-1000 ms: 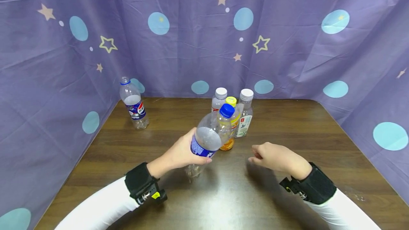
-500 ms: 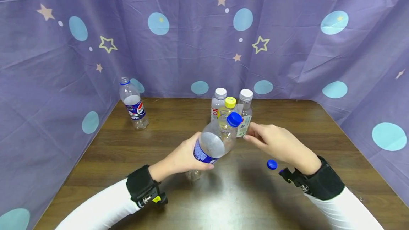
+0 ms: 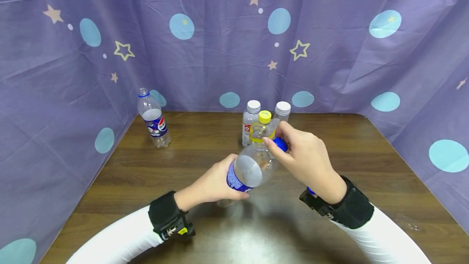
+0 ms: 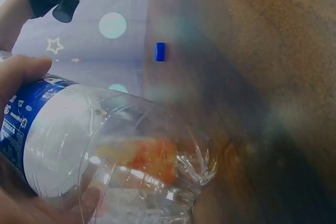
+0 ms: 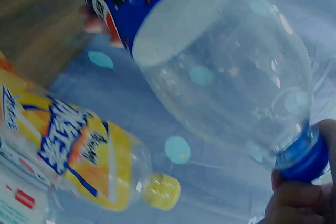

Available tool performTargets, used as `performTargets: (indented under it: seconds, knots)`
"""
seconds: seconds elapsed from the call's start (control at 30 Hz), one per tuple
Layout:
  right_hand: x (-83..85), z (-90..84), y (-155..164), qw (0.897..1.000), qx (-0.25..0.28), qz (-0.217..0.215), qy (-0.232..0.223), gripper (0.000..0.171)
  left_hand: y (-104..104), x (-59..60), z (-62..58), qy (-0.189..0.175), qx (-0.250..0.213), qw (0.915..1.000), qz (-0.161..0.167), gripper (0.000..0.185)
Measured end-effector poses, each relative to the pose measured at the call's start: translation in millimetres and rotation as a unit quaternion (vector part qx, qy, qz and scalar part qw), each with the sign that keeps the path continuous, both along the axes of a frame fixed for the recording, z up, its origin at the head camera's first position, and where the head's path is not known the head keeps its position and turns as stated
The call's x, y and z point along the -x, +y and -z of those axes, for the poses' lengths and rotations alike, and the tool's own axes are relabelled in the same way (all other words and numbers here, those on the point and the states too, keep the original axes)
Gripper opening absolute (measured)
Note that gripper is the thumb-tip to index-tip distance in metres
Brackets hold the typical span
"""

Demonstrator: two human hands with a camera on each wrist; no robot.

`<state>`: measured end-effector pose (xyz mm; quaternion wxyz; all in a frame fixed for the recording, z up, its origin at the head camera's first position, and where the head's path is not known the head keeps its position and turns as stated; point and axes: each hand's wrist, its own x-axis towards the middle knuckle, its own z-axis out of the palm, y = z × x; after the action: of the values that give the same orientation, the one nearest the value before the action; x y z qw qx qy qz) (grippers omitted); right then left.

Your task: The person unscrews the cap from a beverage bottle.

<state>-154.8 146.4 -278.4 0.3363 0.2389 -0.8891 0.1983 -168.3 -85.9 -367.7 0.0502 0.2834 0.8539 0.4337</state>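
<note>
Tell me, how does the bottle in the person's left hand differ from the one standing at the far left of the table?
The held bottle is tilted, while the standing bottle is upright.
The held bottle has a blue cap on, pinched by the right hand; the standing bottle's mouth is uncapped.
The left hand grips the held bottle, while no hand touches the standing bottle.
Both are clear bottles with blue labels.

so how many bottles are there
5: blue-capped bottle in the left hand, uncapped bottle far left, yellow-capped bottle farther back, left white-capped bottle and right white-capped bottle flanking it.
</note>
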Motion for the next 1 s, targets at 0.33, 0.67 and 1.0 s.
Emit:
performTargets:
  seconds: [0.33,0.67,1.0]
  knots:
    - [4.9,1.1,-0.2,0.997,0.048,-0.046,0.048,0.020,4.3,-0.2,-1.7,-0.003,-0.005,1.0000,0.002,0.080]
    - [13.6,9.4,6.0,0.976,0.088,-0.190,0.063,0.034,2.4,-0.5,-3.6,0.006,-0.001,0.9994,0.034,0.077]
    - [20.2,10.9,9.3,0.939,0.105,-0.321,0.065,0.039,-7.0,6.6,-10.7,-0.062,0.007,0.9872,0.146,0.079]
